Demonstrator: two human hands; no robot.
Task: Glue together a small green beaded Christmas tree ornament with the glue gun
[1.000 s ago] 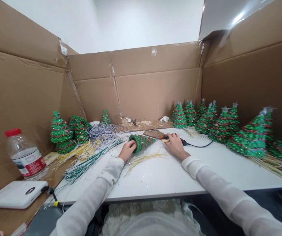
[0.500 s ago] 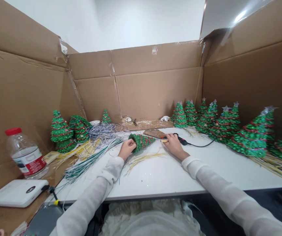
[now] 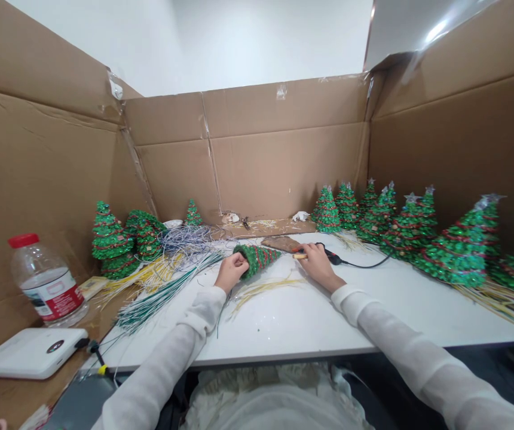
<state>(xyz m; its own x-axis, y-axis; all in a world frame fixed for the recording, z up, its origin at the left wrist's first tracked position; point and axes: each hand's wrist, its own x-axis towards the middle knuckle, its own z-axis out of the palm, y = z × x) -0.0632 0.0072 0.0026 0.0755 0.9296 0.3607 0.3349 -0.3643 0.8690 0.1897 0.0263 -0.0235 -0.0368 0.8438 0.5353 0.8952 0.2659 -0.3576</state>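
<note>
Seen from a head-worn camera, a person's left hand [image 3: 232,272] is closed around the wide end of a green wire Christmas tree cone [image 3: 257,260], which lies on its side on a white surface [image 3: 284,334] with its tip pointing toward the other hand. The right hand [image 3: 318,267], fingers bent, grips a slim corded tool [image 3: 300,255] with a pale tip and an orange band; its exact kind is too small to tell. The tool's tip points left, near the tip of the cone but not touching it, and a black cord [image 3: 364,265] runs away to the right of the hand.

A flat brown slab [image 3: 281,243] lies just beyond the tool, and loose yellow strands [image 3: 261,291] rest just below and between the hands. Left of the left hand, a bundle of green wires [image 3: 162,297] fans across the surface beside a tangle of blue and silver wire [image 3: 185,242]. Finished star-topped wire trees [image 3: 456,251] stand in a row right of the right hand, and more wire trees [image 3: 109,239] stand well left of the left hand, near a plastic water bottle [image 3: 46,280] with a red cap. Cardboard walls [image 3: 284,167] surround the scene.
</note>
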